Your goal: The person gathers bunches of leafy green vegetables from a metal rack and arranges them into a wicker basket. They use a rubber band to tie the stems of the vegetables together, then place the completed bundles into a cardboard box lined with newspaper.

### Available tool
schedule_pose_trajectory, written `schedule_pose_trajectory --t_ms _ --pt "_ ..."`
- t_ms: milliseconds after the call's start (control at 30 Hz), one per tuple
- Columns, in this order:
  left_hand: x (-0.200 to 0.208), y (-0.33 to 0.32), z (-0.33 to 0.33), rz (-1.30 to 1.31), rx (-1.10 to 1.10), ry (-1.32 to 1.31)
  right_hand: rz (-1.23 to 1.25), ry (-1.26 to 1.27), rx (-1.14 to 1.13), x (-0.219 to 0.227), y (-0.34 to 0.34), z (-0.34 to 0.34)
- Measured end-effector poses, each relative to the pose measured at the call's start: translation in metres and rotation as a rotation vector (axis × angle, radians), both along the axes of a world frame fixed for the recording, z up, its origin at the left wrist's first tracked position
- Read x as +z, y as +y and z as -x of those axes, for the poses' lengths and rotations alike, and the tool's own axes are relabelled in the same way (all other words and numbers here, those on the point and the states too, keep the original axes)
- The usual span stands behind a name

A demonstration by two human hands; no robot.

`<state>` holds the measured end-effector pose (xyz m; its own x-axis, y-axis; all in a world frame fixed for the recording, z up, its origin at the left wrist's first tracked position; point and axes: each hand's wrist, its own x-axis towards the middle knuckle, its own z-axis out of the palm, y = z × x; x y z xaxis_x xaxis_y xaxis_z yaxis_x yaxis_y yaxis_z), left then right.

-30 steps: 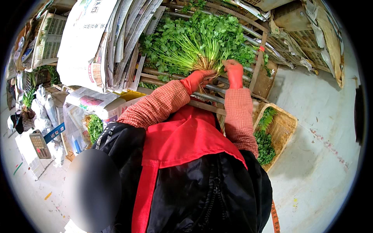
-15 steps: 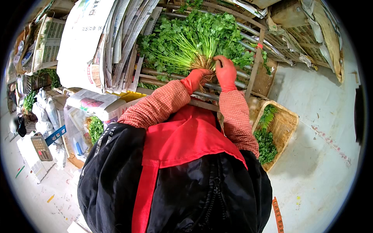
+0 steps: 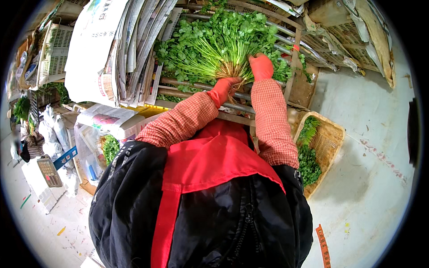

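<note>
A large fanned bunch of coriander [image 3: 214, 42] lies on a rack of metal bars, its leaves pointing away from me and its pale roots toward me. My left hand [image 3: 223, 90], in a red glove, is closed around the root end at the near side. At the right edge of the stems is my right hand [image 3: 261, 67], also red-gloved, with its fingers curled in against the coriander; the fingertips are partly hidden among the stems.
A thick stack of newspapers [image 3: 96, 49] stands left of the rack [image 3: 292, 67]. On the lower right sits a basket [image 3: 330, 147] with more greens. A clear plastic box [image 3: 89, 143] and a calculator [image 3: 49, 172] are to the left. Lined crates [image 3: 348, 35] stand at the far right.
My right hand has moved away from the roots, up and slightly right along the stems. My left hand stays at the roots. The stems are fanned a little wider.
</note>
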<state>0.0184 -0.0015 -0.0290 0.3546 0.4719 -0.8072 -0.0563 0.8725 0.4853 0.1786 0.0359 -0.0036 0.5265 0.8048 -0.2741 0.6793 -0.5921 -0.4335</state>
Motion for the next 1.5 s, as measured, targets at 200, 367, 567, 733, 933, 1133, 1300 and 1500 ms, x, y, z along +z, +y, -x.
schedule_pose_trajectory --t_ms 200,367,567,733,933,1133,1300,1500 --pt "-0.019 0.006 0.021 0.046 -0.105 -0.413 -0.359 0.974 -0.445 -0.013 0.008 -0.061" --pt "0.017 0.004 0.016 0.066 0.016 -0.419 -0.302 0.968 -0.205 0.042 -0.025 -0.001" --pt "0.017 0.003 0.015 0.017 -0.086 -0.232 -0.344 0.910 -0.295 0.044 -0.044 0.029" --pt "0.014 0.003 0.012 0.045 -0.023 -0.111 -0.011 0.962 -0.254 0.030 -0.095 0.011" --pt "0.024 0.006 0.012 0.061 -0.008 -0.216 -0.238 0.819 -0.228 -0.013 -0.065 0.026" --pt "0.032 0.012 0.015 0.101 -0.031 -0.409 -0.227 0.089 0.020 -0.006 -0.033 0.025" --pt "0.025 0.028 0.024 0.245 -0.122 -0.581 0.054 0.175 0.254 0.021 -0.035 0.002" --pt "0.038 0.044 0.033 0.340 -0.107 -0.816 -0.280 -0.329 0.714 0.084 -0.053 0.016"
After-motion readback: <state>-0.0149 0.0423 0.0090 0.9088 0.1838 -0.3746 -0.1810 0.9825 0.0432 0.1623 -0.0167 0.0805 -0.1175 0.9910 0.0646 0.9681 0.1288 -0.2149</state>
